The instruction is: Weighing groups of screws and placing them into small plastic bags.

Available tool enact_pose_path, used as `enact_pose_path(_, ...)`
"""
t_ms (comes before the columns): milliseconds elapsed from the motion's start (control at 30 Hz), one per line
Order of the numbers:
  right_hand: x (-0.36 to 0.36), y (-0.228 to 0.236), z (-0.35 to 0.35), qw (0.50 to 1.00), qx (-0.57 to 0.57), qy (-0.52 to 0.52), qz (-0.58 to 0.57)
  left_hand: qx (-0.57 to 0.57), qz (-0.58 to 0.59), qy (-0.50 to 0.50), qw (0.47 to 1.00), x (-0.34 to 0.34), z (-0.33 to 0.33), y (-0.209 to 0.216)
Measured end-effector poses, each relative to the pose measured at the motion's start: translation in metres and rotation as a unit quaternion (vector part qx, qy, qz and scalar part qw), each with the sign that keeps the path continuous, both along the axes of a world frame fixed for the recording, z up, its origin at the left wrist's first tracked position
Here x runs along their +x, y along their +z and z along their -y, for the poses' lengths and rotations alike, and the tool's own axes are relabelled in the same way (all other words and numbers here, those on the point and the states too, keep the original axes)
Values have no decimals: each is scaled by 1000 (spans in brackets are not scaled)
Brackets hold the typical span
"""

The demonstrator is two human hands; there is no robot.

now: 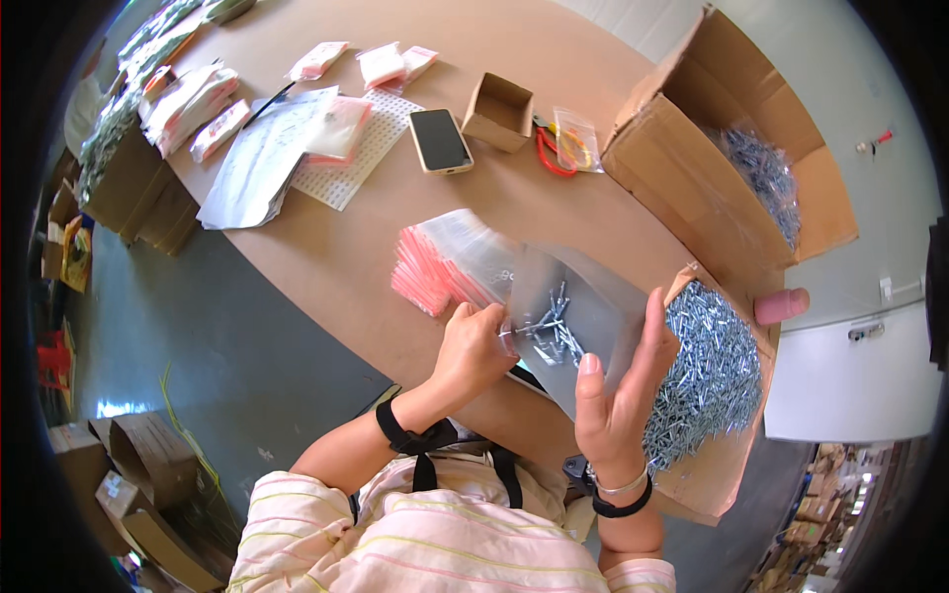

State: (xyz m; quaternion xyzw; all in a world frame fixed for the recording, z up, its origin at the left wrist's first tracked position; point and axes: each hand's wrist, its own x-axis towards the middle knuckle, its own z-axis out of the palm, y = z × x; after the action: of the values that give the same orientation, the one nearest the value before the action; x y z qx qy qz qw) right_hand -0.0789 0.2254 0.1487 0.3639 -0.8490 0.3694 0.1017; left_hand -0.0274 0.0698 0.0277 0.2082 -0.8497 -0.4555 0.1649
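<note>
A translucent grey plastic scoop tray [605, 294] is tilted in front of me, with several silvery screws [556, 334] lying inside. My right hand [621, 410] grips the tray's right side, its fingers straight along the wall and the thumb toward me. My left hand [473, 348] is closed at the tray's left end, pinching the edge of a small clear plastic bag there; the hand and tray hide most of this bag. Just beyond the left hand, a fanned stack of clear zip bags [450, 259] with pink-red edges lies on the table.
Loose screws [707, 381] heap in an open carton at right. Behind it stands a larger cardboard box [682, 188] holding bagged screws. Farther off are a phone [441, 140], a small open box [497, 114], red-handled scissors [554, 153], papers [265, 163] and packed bags [193, 107].
</note>
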Motion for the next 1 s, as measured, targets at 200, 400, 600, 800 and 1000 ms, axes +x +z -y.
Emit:
enact_pose_path(200,6,3,9,997,40,34,-62,18,-15,-17,1000,1,5,3)
enact_pose_path(400,13,3,6,992,28,72,-97,125,-72,-47,988,0,10,-2)
enact_pose_path(600,17,-5,-13,974,62,144,-164,214,-162,-53,962,4,12,5)
enact_pose_path(800,19,-23,-29,978,5,71,-195,207,-105,-67,970,7,13,-14)
enact_pose_path(1000,11,-27,-94,943,-250,-212,60,161,-126,-92,975,5,21,-17)
